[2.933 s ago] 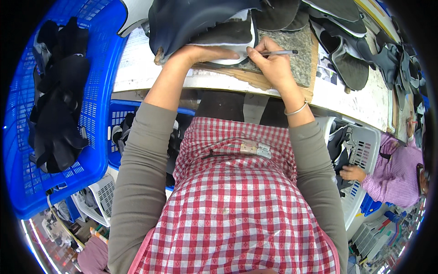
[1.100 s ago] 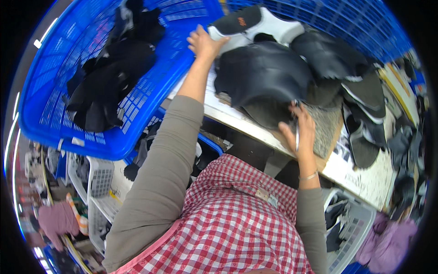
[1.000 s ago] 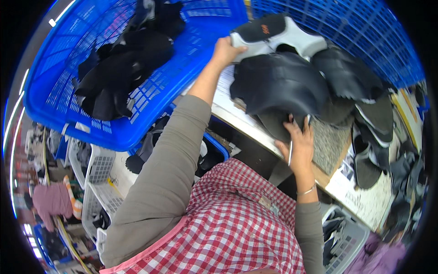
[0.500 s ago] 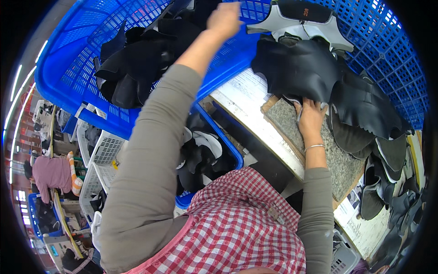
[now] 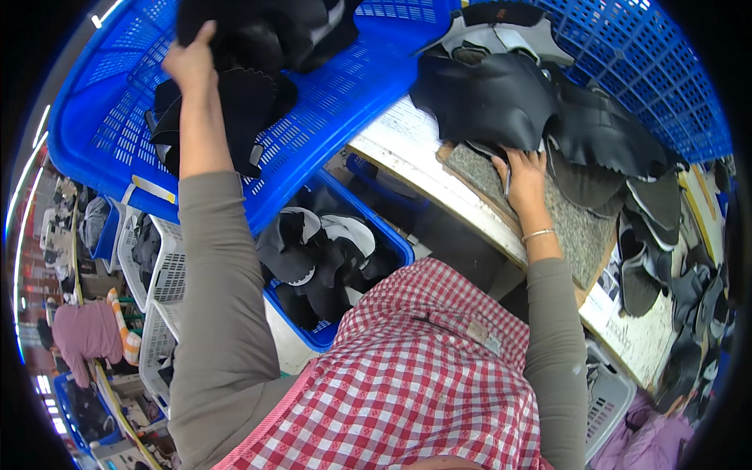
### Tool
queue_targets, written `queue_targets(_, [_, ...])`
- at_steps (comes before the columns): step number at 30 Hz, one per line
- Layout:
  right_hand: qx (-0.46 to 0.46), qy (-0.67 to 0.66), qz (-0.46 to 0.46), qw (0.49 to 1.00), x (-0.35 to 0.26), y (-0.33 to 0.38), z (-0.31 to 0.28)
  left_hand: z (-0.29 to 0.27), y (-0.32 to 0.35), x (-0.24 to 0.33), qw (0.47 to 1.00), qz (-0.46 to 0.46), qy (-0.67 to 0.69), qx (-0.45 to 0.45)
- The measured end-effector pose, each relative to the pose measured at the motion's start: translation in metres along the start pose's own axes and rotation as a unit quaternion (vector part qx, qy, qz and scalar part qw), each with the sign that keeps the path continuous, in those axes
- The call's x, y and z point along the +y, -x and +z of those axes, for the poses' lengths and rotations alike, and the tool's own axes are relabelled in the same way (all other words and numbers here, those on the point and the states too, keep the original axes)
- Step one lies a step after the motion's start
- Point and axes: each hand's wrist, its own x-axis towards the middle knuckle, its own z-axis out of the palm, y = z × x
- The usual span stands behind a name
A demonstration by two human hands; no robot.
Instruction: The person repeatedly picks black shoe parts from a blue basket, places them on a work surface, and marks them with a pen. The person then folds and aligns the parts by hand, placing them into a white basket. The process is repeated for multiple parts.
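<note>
My left hand (image 5: 192, 64) is at the far left inside a blue basket (image 5: 149, 182). Its fingers are closed on a black shoe upper (image 5: 258, 23), part of a loose pile, with the thumb showing at the edge. More black uppers (image 5: 235, 106) lie under that wrist. My right hand (image 5: 521, 182) rests above a rough grey board (image 5: 576, 243) on the table. Its fingers are bent around the lower edge of a smooth black upper (image 5: 486, 98), with a thin pale edge beside the thumb; the fingertips are partly hidden.
Overlapping black uppers (image 5: 607, 137) run along the right, beside a blue basket wall (image 5: 650, 70). A lower blue crate (image 5: 399, 249) holds black and white pieces. White baskets (image 5: 160, 258) stand at left; a person in a mauve top (image 5: 86, 333) is beyond.
My left hand has swung left and down onto the pile, and black pieces there have shifted upward. My right hand stays at the upper's edge. The whole view has turned slightly.
</note>
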Motion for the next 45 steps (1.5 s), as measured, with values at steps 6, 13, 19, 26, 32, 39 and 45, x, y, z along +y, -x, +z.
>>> queue_targets(6, [0.07,-0.264,0.151,0.95,-0.007,0.024,-0.029,0.033,0.137,0.052,0.98,0.158,0.048,-0.109])
queue_targets(13, [0.225,-0.485,0.409,0.74,0.048,0.09,-0.084,0.109,0.351,0.074,0.674,0.183,-0.035,-0.715])
queue_targets(19, [0.121,-0.503,0.372,0.77,0.046,0.095,-0.087,0.153,0.383,0.068,0.554,-0.173,0.01,-0.814])
queue_targets(26, [0.065,-0.347,0.323,0.878,0.03,0.073,-0.061,0.17,0.426,0.054,0.561,-0.14,0.046,-0.814])
queue_targets(32, [0.056,-0.319,0.32,0.891,0.025,0.073,-0.066,0.169,0.418,0.049,0.534,-0.124,0.025,-0.836])
queue_targets(39, [0.039,-0.34,0.307,0.888,0.027,0.073,-0.065,0.166,0.423,0.05,0.54,-0.177,0.046,-0.821])
queue_targets(45, [0.039,-0.362,0.311,0.878,0.028,0.077,-0.063,0.168,0.421,0.049,0.542,-0.146,0.019,-0.827])
